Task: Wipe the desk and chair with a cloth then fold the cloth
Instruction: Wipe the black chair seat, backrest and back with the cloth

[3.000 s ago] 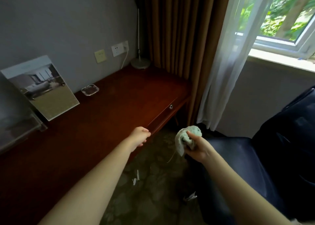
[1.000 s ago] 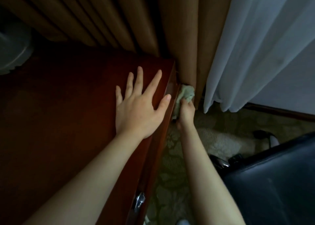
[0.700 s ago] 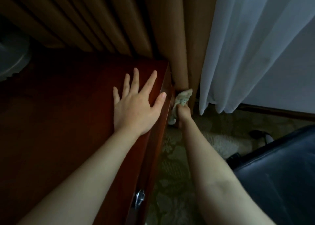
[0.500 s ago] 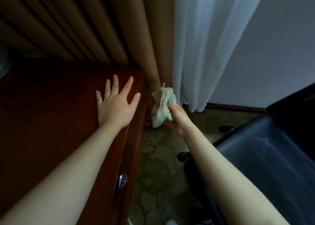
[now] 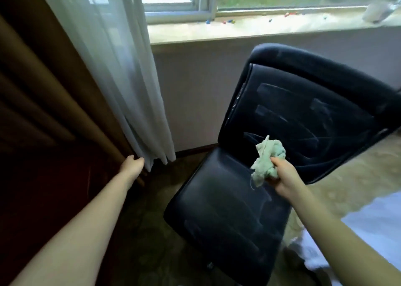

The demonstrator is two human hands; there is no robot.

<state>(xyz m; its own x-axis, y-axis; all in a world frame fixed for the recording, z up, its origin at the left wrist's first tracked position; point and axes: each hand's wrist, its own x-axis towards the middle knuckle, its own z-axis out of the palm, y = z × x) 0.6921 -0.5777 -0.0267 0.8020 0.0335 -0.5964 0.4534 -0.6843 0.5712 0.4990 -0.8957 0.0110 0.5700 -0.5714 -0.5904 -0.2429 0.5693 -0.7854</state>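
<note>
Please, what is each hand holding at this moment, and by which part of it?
The right-hand grip holds the crumpled cloth by its lower right bunch. The left-hand grip shows nothing held; its fingers are hidden.

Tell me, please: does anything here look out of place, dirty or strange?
Small coloured bits lie scattered along the window sill, like litter. The black chair shows pale smeary streaks on its seat and backrest. The cloth in the right hand is only crumpled, which is normal.
</note>
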